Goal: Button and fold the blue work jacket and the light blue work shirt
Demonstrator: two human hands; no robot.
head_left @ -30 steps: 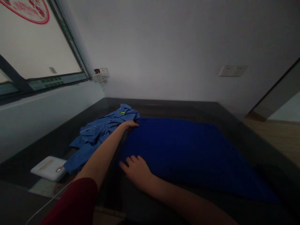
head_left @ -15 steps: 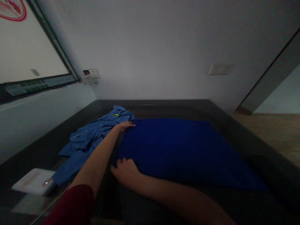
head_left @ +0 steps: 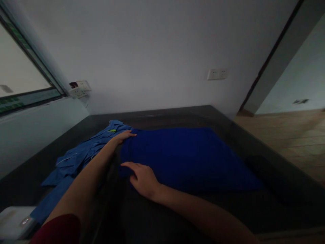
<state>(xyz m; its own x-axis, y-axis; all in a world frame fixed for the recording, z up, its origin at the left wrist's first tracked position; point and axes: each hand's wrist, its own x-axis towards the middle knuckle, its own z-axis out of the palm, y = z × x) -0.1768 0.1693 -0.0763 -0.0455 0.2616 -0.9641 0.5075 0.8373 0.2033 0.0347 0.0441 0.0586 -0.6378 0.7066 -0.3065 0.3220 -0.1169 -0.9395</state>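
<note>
A dark blue cloth (head_left: 175, 156) lies spread on a dark table (head_left: 159, 117). My left hand (head_left: 124, 135) rests at the cloth's far left corner, its visible fingers stretched out along the edge; some fingers are hidden. Nearer to me, my right hand (head_left: 144, 179) lies over the cloth's near left part. Its index finger points left and its thumb is apart from it, with cloth showing in the gap. Just left of my left forearm is a crumpled lighter blue garment (head_left: 73, 159) with a small yellow-green mark.
A white box-like object (head_left: 14, 220) sits at the near left, partly under the garment. A dark item (head_left: 264, 169), too dim to name, lies right of the cloth. Wall sockets (head_left: 217, 74) are behind the table, with more sockets (head_left: 78, 90) at the left corner.
The view has turned to the right. My right hand has moved inward onto the cloth, and its index finger and thumb have spread. My left hand stays at the far left corner.
</note>
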